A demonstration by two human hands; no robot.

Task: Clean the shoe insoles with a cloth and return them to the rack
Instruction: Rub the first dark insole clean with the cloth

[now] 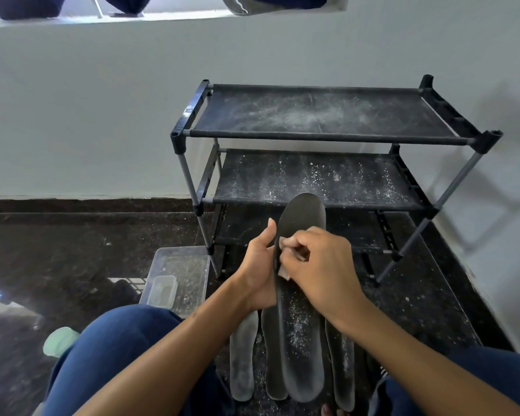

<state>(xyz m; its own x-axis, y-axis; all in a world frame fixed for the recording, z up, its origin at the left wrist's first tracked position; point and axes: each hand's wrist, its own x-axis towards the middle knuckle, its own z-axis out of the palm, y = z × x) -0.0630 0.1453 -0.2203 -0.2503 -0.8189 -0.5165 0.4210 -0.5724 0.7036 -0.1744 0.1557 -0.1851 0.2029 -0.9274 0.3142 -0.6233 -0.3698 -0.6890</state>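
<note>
We hold the long dark foam insole lengthwise, toe toward the black two-shelf rack. Our left hand grips its left edge; our right hand pinches a small pale cloth against it.

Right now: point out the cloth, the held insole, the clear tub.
cloth (283, 273), head view, lower corner showing under the right hand's fingers.
held insole (303, 210), head view, upper end above both hands.
clear tub (189, 262), head view, bare floor of the tub.

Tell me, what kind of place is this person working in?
Probably a home, on the floor by a wall. A dusty black shoe rack stands against the pale wall, loose insoles lie on the dark stone floor, and a clear plastic tub sits nearby.
</note>
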